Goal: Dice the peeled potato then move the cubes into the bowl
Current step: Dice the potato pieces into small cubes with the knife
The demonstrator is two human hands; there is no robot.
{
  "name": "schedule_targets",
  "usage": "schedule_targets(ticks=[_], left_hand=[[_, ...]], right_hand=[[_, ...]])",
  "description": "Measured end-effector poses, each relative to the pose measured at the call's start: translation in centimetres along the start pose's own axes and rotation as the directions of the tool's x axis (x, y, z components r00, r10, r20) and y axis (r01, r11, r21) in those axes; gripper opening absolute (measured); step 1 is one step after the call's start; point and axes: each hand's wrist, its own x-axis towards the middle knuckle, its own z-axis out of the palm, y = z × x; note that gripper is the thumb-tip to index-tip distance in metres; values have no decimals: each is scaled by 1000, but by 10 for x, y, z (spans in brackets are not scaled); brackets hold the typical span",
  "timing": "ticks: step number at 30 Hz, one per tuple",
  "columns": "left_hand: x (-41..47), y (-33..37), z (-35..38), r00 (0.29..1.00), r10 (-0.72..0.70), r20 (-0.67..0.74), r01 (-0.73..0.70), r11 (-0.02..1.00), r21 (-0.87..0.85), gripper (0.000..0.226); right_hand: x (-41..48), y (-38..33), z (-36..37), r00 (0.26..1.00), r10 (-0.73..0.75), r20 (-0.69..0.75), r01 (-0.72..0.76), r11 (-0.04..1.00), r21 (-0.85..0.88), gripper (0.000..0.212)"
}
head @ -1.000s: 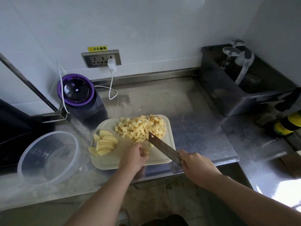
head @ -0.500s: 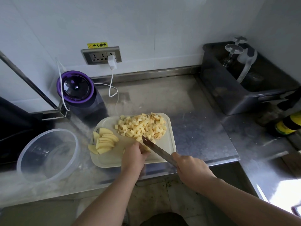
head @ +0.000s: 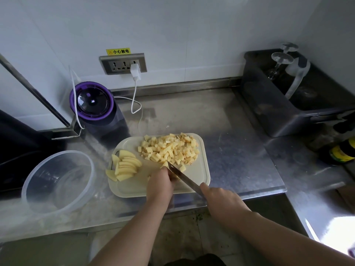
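A: Entry. State of the hands?

B: Your right hand [head: 221,203] grips the knife [head: 182,177] by its handle. Your left hand [head: 160,186] curls over a potato piece [head: 172,179] on the cutting board [head: 203,169] (the piece is mostly hidden). The blade runs diagonally, just right of those fingers, tip at the cubes [head: 169,150].

A: Next stock?

B: The slices [head: 125,167] fan out just left of your left hand, which is the nearer one. The bowl [head: 28,189] sits on the table [head: 240,150] beyond them.
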Motion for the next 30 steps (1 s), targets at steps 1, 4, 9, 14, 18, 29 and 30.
schedule_targets(ticks=[1, 4, 9, 14, 18, 29, 30], left_hand=[[0, 0, 1, 1000, -1, -1, 1, 1000, 7, 14], [1, 0, 0, 1000, -1, 13, 1, 1000, 15, 15], [3, 4, -2, 1000, 15, 2, -15, 1000, 23, 17], [10, 17, -8, 999, 34, -35, -33, 999, 28, 13], [6, 11, -26, 983, 127, -136, -130, 992, -8, 17], [-2, -41, -68, 973, -27, 229, 28, 1000, 1, 37], [-4, -40, -66, 976, -35, 213, 33, 999, 13, 38]], right_hand=[[0, 0, 0, 1000, -2, 0, 2, 1000, -15, 40], [2, 0, 3, 1000, 0, 6, 1, 999, -49, 44], [0, 7, -2, 999, 32, -33, -33, 999, -34, 36], [-3, 13, -10, 996, 44, -81, -46, 999, -24, 31], [-6, 9, -18, 996, 36, -85, -37, 999, -8, 29], [6, -16, -17, 999, -30, -31, 30, 999, 18, 30], [6, -18, -16, 999, -41, -19, 41, 999, 13, 30]])
